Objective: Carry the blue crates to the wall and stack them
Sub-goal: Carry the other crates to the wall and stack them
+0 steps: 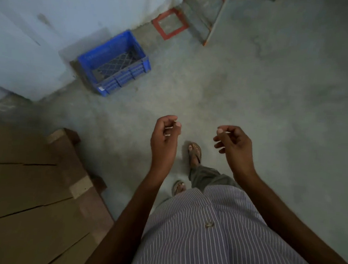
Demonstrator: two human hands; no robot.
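Note:
One blue plastic crate [114, 62] with a lattice bottom stands on the concrete floor against the pale wall [43, 19], up and to the left of my hands. It holds nothing. My left hand [165, 137] and my right hand [233, 143] hang in front of me over the floor, well short of the crate, fingers loosely curled and holding nothing.
A stack of flat brown cardboard [30, 194] fills the lower left. A red tape square [170, 24] marks the floor by the wall, beside a metal frame leg [212, 29]. My sandalled feet [194, 154] stand on bare concrete [284, 98].

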